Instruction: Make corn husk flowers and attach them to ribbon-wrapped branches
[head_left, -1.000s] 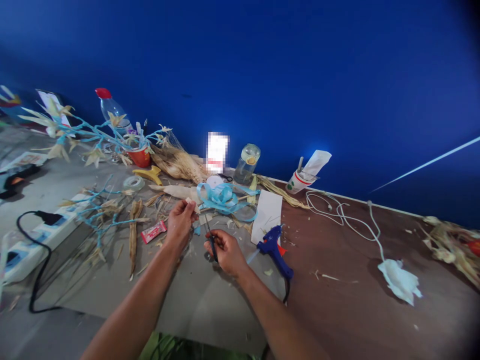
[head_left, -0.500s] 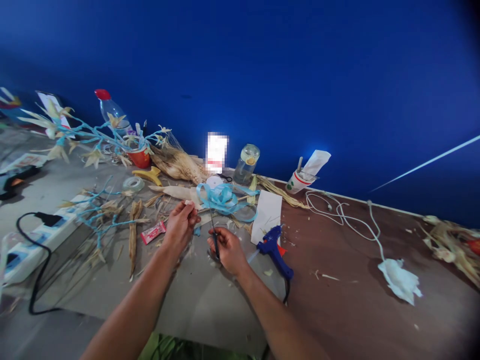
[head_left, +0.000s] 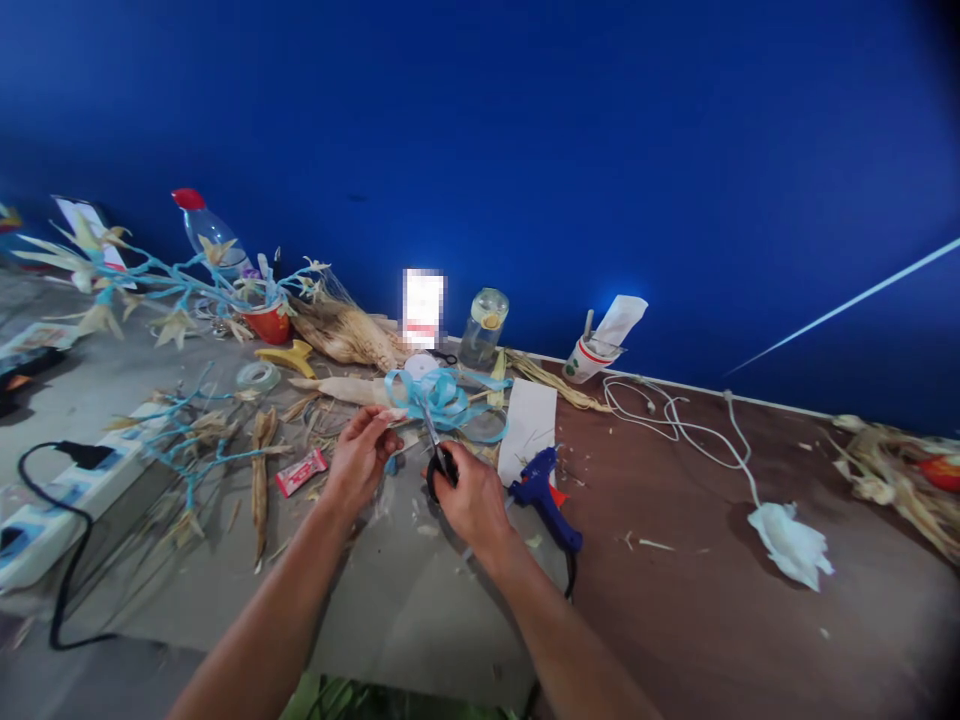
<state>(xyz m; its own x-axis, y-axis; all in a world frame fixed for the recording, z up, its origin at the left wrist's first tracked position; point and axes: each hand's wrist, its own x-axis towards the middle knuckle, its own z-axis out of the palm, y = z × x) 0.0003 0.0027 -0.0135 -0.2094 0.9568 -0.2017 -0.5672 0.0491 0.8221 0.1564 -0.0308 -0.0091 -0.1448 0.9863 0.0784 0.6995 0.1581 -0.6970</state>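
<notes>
My left hand [head_left: 365,452] pinches a small pale piece of corn husk [head_left: 393,414] between thumb and fingertips. My right hand [head_left: 471,492] grips the black handles of a pair of scissors [head_left: 433,440], whose blades point up and away, close to the husk piece. Just beyond both hands lies a loose heap of light blue ribbon [head_left: 442,395]. A wrapped red-and-pink packet [head_left: 301,472] is left of my left hand. To the right of my right hand rests a blue glue gun [head_left: 541,495], partly over a white paper [head_left: 529,425].
Blue-stemmed husk flowers stand in a red cup [head_left: 268,323]. A power strip [head_left: 82,500] lies at left, with a tape roll [head_left: 257,375] and dried husks [head_left: 345,335] beyond. Along the wall are a glass jar [head_left: 484,328], a paper cup [head_left: 589,358] and a white cable [head_left: 697,428].
My right hand has turned and shifted its hold on the scissors, raising the blades toward the husk piece. The left hand still pinches the husk, now tilted to the right.
</notes>
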